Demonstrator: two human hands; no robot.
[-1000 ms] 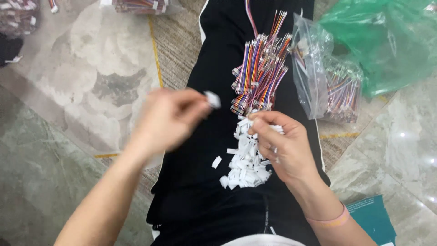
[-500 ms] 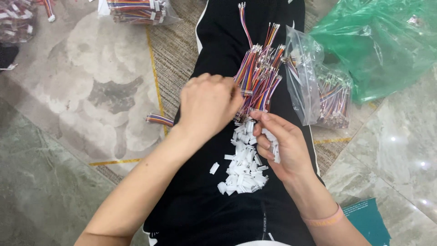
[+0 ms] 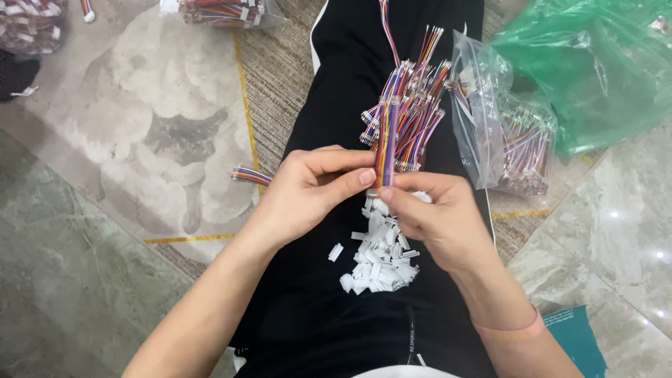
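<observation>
Half a second before, the left hand had lain over the loose wires on the lap; a full second before, it had been lifted clear with a small white piece at its fingertips. At this moment both hands had met at one ribbon wire, a flat multicoloured strip held upright. The left hand was closed on its lower end between thumb and forefinger. The right hand was closed too, its thumb and forefinger pinching at the same lower end; whether a white connector sat between those fingers could not be told. As a judgement, one wire had been singled out from the heap and brought to the point where a housing is fitted onto it.

Surroundings, left to right:
- A filled clear bag lay at the top left corner of the floor.
- A second bag of wires lay at the top edge.
- A short wire bundle lay on the patterned floor, just beside the left hand.
- The pile of white connectors rested on the black lap, directly under the hands.
- The heap of loose wires lay behind the held wire, touching it, and could snag it.
- A clear bag of finished wires stood just beside the heap.
- A green plastic bag lay beyond it.
- A teal object showed at the lower right.
</observation>
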